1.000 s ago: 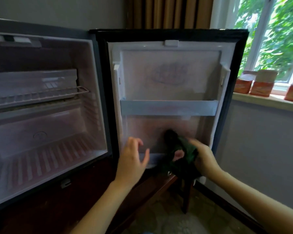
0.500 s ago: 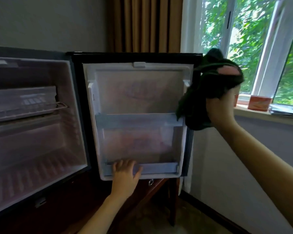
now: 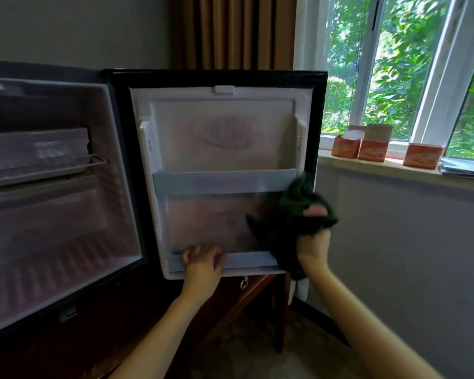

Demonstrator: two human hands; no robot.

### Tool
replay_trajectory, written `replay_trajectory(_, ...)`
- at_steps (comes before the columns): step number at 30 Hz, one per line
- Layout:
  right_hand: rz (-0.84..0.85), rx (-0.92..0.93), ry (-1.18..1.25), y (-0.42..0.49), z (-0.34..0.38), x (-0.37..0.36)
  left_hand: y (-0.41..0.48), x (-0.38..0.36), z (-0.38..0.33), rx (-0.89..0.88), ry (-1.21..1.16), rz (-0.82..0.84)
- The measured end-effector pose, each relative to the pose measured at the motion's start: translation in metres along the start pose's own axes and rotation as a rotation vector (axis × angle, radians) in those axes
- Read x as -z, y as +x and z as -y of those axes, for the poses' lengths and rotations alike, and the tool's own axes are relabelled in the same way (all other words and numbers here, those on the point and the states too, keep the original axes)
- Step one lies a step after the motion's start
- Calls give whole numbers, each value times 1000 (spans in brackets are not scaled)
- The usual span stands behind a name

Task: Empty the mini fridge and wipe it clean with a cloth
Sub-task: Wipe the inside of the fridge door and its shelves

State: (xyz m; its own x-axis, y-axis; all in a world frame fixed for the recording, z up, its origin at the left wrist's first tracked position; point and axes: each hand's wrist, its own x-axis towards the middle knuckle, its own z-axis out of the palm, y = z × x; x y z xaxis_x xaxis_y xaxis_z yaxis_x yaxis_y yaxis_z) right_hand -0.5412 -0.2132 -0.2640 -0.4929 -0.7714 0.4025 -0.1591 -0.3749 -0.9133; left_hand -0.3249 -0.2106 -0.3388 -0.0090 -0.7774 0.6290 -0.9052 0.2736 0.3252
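Green cloth (image 3: 298,214) sat bunched in right hand's (image 3: 314,247) fist at fridge door's (image 3: 225,132) right edge; left hand (image 3: 203,262) curled over lower door shelf (image 3: 249,262) rail. Unwiped panel lay leftward of cloth.

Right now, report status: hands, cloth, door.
Left hand holds lower door rail. Right hand grips green cloth at right edge of fridge door. Nothing blocks the wipe.
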Motion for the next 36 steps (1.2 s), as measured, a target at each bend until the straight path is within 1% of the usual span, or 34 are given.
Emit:
replay_trajectory(2, 43, -102, -47, -29, -39, 8, 0, -1, 2, 23, -13, -10)
replay_trajectory(4, 122, -130, -145, -49, -67, 21, 0, -2, 5, 41, -23, 15)
replay_trajectory(7, 265, -256, -131, -68, -76, 40, 1, 3, 3, 88, -32, 107)
replay_trajectory(9, 298, -246, -114, -79, -67, 48, 4, 6, 1, 104, -57, 112)
replay_trajectory(12, 294, -126, 31, -90, -38, 54, 11, 20, 2, 216, -266, 24)
replay_trajectory(13, 301, -94, 75, -90, -26, 52, 12, 26, 4, 227, -293, 11)
replay_trajectory(15, 345, -92, 128, -88, -7, 46, 4, 36, 8, 170, -249, 66)
replay_trajectory(16, 378, -106, 133, -86, 2, 40, -5, 41, 8, 149, -260, 121)
replay_trajectory(17, 420, -127, 137, -85, 12, 33, -16, 45, 7, 168, -316, 179)
replay_trajectory(18, 471, -143, 133, -84, 20, 27, -27, 51, 5, 229, -433, 224)
replay_trajectory(19, 534, -149, 123, -84, 31, 19, -36, 59, 2, 342, -629, 252)
replay_trajectory(21, 695, -171, 79, -91, 49, -1, -45, 81, -5, 607, -1128, 287)
replay_trajectory(22, 762, -187, 66, -97, 54, -13, -47, 92, -6, 680, -1344, 318)
replay_trajectory(23, 825, -204, 42, -103, 60, -25, -50, 102, -6, 695, -1494, 352)
replay_trajectory(25, 984, -167, -59, -118, 69, -50, -53, 116, -6, 702, -1609, 385)
replay_trajectory(26, 1095, -111, -158, -125, 75, -63, -55, 121, -2, 736, -1617, 362)
replay_trajectory(27, 1196, 0, -330, -128, 80, -73, -57, 122, 3, 787, -1619, 330)
replay_trajectory(28, 1252, 146, -553, -125, 82, -80, -58, 121, 9, 825, -1629, 285)
replay_trajectory(29, 1263, 291, -731, -121, 84, -86, -58, 122, 18, 846, -1638, 209)
replay_trajectory(30, 1258, 378, -798, -115, 87, -89, -55, 124, 28, 842, -1634, 115)
replay_trajectory(32, 1277, 351, -710, -99, 86, -86, -38, 136, 48, 761, -1634, -65)
replay_trajectory(33, 1265, 343, -658, -90, 82, -83, -27, 145, 55, 702, -1641, -121)
replay_trajectory(35, 1188, 412, -708, -70, 61, -76, 1, 169, 64, 589, -1611, -255)
replay_trajectory(36, 1148, 455, -778, -60, 48, -72, 17, 182, 62, 528, -1559, -358)
